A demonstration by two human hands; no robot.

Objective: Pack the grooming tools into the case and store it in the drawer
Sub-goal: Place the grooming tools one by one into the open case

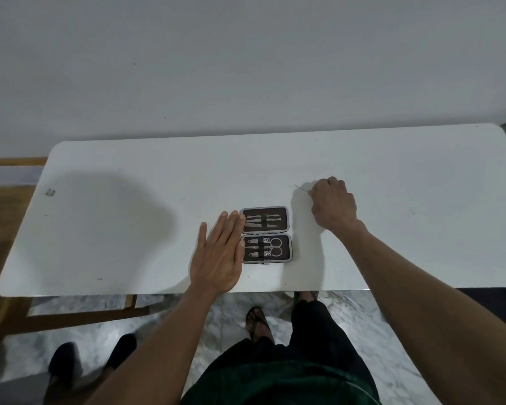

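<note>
A small grooming case [265, 234] lies open on the white table [129, 229], its dark lining up. The far half holds several metal tools under a strap; the near half holds scissors and clippers. My left hand [219, 252] lies flat on the table with fingers spread, its fingertips touching the case's left edge. My right hand [332, 204] is curled to the right of the case, its fingers closed on a thin metal tool [300, 188] whose tip sticks out to the left, just above the table.
A small grey object [50, 192] sits near the table's left end. A wooden frame [70, 317] stands at the left under the table. Someone else's dark shoes [94, 361] are on the marble floor at lower left. A plain wall backs the table.
</note>
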